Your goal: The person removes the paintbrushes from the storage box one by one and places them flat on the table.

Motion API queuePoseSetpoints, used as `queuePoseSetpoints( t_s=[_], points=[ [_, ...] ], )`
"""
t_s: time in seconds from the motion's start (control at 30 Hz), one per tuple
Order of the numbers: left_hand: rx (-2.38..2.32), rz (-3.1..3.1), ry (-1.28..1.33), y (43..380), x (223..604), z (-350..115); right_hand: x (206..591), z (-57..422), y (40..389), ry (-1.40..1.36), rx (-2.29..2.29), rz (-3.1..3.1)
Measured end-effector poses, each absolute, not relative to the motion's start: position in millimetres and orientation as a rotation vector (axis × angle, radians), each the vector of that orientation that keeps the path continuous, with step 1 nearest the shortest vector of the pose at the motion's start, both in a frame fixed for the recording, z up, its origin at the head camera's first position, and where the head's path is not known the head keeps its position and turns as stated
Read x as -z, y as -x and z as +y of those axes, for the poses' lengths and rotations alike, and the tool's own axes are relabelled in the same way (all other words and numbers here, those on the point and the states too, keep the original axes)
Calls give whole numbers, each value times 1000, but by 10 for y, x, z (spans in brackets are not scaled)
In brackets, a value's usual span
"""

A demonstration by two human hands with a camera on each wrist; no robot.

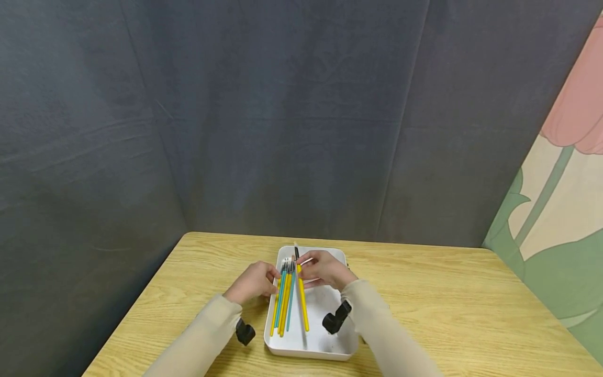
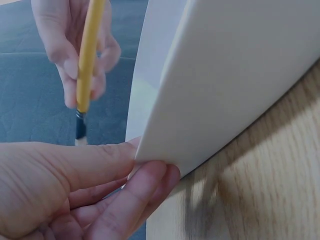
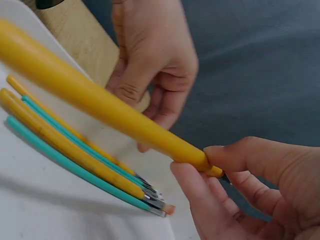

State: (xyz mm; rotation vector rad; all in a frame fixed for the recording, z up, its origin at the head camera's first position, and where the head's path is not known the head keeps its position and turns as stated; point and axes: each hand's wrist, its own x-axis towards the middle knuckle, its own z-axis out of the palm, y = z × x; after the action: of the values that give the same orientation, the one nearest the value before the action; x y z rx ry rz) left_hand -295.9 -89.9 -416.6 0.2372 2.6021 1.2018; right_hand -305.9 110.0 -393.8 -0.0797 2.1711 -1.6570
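Observation:
A white tray (image 1: 325,343) stands on the table, with several yellow and teal paintbrushes (image 1: 284,301) lying side by side along its left part, bristles toward the far end. My left hand (image 1: 255,283) pinches the tray's left wall between thumb and fingers, plainly seen in the left wrist view. Over the tray, my right hand (image 1: 324,269) holds a yellow paintbrush (image 1: 303,306) near its dark ferrule, between thumb and fingertips. That brush is raised above the others, as the right wrist view shows, its handle end pointing toward me.
The wooden table (image 1: 447,303) extends on both sides of the tray. A dark grey curtain (image 1: 292,115) hangs behind its far edge and along the left. At the right is a wall (image 1: 556,230) painted with a pink flower and green leaves.

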Motion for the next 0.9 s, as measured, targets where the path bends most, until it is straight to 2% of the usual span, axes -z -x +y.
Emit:
queuePoseSetpoints(
  t_s=[0.57, 0.9],
  points=[
    [-1191, 2617, -219, 2951, 4186, -902, 3826, 1936, 2898, 243, 1781, 2113],
    [-1209, 2616, -256, 2965, 4217, -936, 3890, 2384, 2874, 167, 1723, 2215]
  ],
)
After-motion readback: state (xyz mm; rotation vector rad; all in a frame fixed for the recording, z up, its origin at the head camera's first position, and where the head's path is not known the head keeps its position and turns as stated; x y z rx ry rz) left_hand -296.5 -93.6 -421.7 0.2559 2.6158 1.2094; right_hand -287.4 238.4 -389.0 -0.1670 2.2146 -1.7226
